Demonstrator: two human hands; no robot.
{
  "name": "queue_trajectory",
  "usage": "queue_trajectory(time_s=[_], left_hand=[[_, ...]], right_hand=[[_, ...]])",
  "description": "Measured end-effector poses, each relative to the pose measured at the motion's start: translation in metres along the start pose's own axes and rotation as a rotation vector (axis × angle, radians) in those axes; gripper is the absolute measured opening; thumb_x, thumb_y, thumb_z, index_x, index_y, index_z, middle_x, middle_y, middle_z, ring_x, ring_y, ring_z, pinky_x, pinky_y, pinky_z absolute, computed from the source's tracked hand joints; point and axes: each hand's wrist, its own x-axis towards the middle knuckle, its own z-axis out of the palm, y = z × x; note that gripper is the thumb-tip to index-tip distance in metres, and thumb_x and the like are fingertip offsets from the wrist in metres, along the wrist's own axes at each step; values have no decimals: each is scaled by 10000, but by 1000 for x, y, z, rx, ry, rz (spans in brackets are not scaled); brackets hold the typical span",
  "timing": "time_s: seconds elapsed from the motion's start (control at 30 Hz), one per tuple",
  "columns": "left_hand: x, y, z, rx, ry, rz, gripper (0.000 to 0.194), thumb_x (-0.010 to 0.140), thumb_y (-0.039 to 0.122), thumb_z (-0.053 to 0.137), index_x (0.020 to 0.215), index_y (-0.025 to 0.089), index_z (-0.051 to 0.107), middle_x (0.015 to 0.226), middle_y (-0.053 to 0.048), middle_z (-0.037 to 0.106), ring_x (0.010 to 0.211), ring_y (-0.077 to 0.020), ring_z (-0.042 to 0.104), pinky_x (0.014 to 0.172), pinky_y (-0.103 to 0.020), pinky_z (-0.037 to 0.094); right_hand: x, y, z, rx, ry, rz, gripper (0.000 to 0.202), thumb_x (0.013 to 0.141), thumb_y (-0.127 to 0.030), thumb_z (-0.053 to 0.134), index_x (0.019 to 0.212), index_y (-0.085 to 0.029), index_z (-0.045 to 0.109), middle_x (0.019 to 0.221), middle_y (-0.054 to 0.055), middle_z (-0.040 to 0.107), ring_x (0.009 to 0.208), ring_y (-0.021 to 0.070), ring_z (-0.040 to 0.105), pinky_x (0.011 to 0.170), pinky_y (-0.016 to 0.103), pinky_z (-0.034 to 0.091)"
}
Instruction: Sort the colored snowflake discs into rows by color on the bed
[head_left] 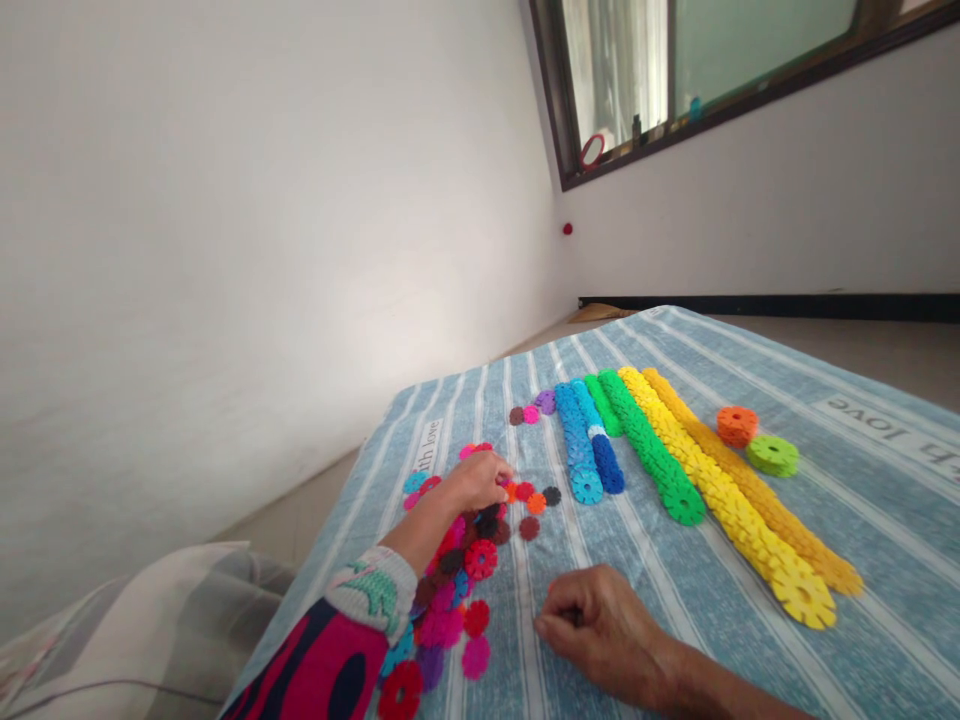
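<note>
My left hand [484,480] reaches over a loose heap of plastic snowflake discs [448,562] in pink, red, brown, black, blue and purple. Its fingers are bent and pressed together; whatever they may hold is hidden. Close to the fingertips lie an orange disc [536,503] and a black disc [552,496]. My right hand [600,632] rests on the striped cloth to the right of the heap, curled into a loose fist around a dark hollow where no disc shows.
Sorted discs lie in long overlapping rows: blue [576,440], green [651,450], yellow [720,510] and darker yellow [757,480]. Right of them sit an orange stack [737,426] and a lime stack [773,455]. A wall [337,200] stands beyond the table's left side.
</note>
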Motion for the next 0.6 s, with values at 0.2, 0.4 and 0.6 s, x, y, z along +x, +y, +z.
queue_trajectory(time_s=[0.2,0.4,0.6], left_hand=[[8,-8,6,-76,-32,-73,297,534,114,611,816,177,682,733,22,639,676,-125,553,579,-198,387],[6,-11,4,-164,-59,-87,274,531,92,551,764,146,683,674,20,619,643,-115,544,555,-194,369],[-5,-6,-8,-283,-78,-51,196,600,189,513,700,146,675,562,41,516,558,-96,444,519,-203,309]], right_hand=[[1,-1,-1,-1,-11,-11,182,715,-190,509,538,-157,535,509,-51,444,507,73,462,495,190,269],[2,-2,-2,4,-12,-17,192,704,-191,511,517,-156,495,510,-55,407,498,65,422,489,189,255],[1,-3,-3,-7,-2,-15,193,706,-198,512,518,-159,488,502,-56,407,492,64,424,483,192,247]])
